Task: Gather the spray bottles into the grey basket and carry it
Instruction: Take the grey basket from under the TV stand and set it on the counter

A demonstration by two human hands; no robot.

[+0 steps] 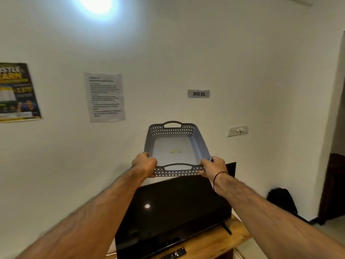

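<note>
Grey basket (177, 146): empty, no spray bottles seen; gripped at near corners by left hand (144, 163) and right hand (212, 166), held tilted above television (175, 206), probably for carrying.

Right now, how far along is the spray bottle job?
Done: nothing gathered; the grey basket holds only a small sticker. In hand: the left hand and right hand grip its near corners, lifted above the black TV. Left: all of it; no spray bottles are in view.
</note>
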